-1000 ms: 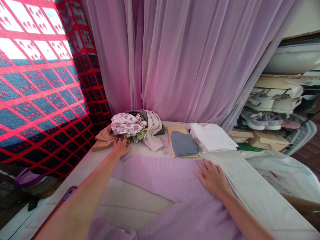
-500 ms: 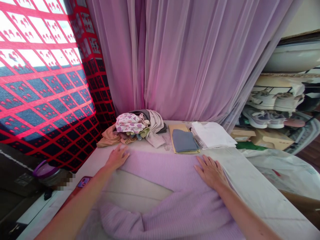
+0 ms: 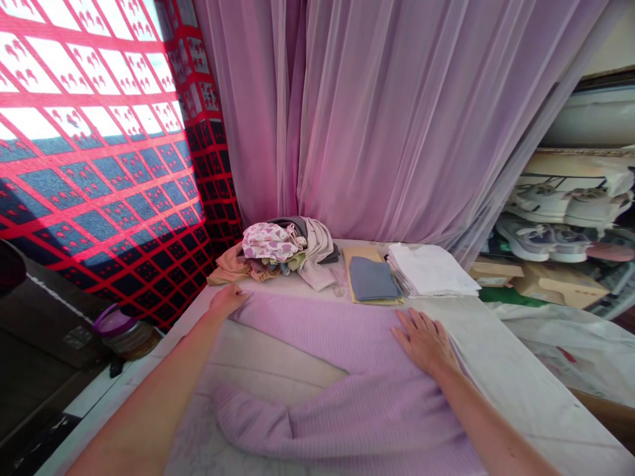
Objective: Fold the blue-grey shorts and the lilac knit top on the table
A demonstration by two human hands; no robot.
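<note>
A lilac ribbed knit garment (image 3: 342,370) lies spread on the pale table (image 3: 510,377). My left hand (image 3: 225,301) rests on its far left corner, fingers curled at the edge; whether it pinches the cloth is unclear. My right hand (image 3: 426,340) lies flat, fingers spread, on the garment's right side. One sleeve (image 3: 253,416) trails toward the near left.
A heap of crumpled clothes (image 3: 278,254) sits at the table's back left. A folded grey-blue cloth (image 3: 372,281) on a yellow sheet and a white stack (image 3: 429,271) lie behind. Purple curtain (image 3: 377,119) at the back, shoe rack (image 3: 560,218) right, lidded jar (image 3: 122,330) left.
My left hand drew back from the clothes heap to the garment's far left corner. The right hand stayed pressed on the knit. The view shifted left.
</note>
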